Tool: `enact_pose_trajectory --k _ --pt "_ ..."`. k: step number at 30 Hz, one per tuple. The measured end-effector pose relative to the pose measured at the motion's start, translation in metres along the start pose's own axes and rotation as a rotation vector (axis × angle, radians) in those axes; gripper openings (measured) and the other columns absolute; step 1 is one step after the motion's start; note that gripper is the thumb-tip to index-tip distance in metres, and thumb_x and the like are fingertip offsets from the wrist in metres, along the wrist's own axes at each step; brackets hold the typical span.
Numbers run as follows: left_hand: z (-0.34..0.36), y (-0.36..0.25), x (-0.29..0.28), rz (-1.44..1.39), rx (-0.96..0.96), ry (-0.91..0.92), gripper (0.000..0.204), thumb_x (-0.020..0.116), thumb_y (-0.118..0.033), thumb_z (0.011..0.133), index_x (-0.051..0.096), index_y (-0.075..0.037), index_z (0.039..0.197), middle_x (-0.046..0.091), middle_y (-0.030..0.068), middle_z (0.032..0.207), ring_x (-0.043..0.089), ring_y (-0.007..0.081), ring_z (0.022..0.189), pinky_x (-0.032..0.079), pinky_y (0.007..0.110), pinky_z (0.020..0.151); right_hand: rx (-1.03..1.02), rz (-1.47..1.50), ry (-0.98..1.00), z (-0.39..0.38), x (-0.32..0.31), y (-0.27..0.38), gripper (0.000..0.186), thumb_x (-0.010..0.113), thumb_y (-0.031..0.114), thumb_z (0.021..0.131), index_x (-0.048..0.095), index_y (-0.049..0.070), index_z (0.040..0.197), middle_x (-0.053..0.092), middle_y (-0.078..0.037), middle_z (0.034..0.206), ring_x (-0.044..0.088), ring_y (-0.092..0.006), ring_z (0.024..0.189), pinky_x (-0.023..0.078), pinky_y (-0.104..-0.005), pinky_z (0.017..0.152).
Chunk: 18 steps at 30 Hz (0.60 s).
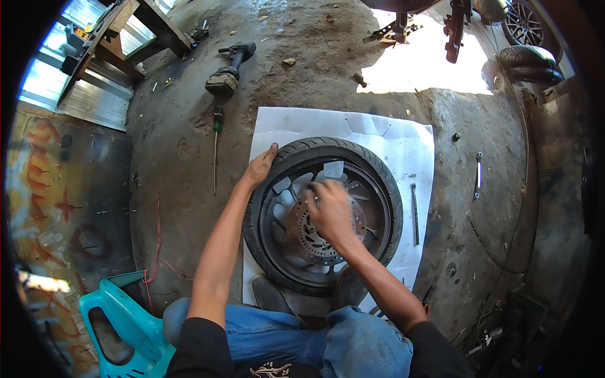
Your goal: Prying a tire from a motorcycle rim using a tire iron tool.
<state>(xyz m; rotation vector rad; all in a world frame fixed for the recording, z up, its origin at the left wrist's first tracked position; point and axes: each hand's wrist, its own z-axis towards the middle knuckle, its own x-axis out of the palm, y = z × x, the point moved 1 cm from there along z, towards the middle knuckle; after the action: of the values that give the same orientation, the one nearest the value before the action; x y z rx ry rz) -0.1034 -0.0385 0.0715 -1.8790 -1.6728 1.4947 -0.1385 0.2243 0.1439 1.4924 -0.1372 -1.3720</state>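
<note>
A motorcycle wheel (391, 189) with a black tyre lies flat in front of me on a white sheet (283, 123). A drilled brake disc (358, 222) sits at its middle. My left hand (259, 169) grips the tyre at its upper left edge. Over the disc, my right hand (329, 205) is closed, its fingers curled and slightly smeared by motion. A small dark bit shows at its fingertips, too unclear to name. Pale patches (333, 169) show on the wheel near the hub. My shoes (348, 289) stand against the tyre's near side.
A thin dark metal bar (415, 214) lies on the sheet's right side. Right of it is a wrench (478, 175). Left of the sheet lie a green-handled screwdriver (217, 148) and a cordless impact driver (230, 68). A teal plastic chair (129, 321) stands at lower left. Tyres (530, 65) are at far right.
</note>
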Motion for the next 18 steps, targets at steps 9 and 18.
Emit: enact_pose_trajectory --k 9,18 --pt "-0.023 -0.016 0.007 0.174 -0.106 -0.132 0.083 0.026 -0.078 0.100 0.062 -0.011 0.134 0.067 0.0295 0.125 0.057 0.0504 0.126 0.045 0.051 0.104 0.256 -0.091 0.154 0.028 0.091 -0.003 0.031 0.068 0.030 0.095 0.071 0.001 0.086 0.072 -0.021 0.084 0.070 -0.0405 0.082 0.049 -0.0506 0.079" --pt "-0.072 -0.020 0.056 -0.177 0.244 -1.011 0.023 0.059 -0.016 0.103 0.066 0.002 0.116 0.066 0.0211 0.112 0.064 0.0381 0.108 0.051 0.043 0.093 0.202 -0.024 0.050 0.018 0.092 -0.010 0.024 0.066 0.023 0.092 0.069 0.002 0.083 0.070 -0.019 0.081 0.067 -0.0395 0.079 0.045 -0.0484 0.078"
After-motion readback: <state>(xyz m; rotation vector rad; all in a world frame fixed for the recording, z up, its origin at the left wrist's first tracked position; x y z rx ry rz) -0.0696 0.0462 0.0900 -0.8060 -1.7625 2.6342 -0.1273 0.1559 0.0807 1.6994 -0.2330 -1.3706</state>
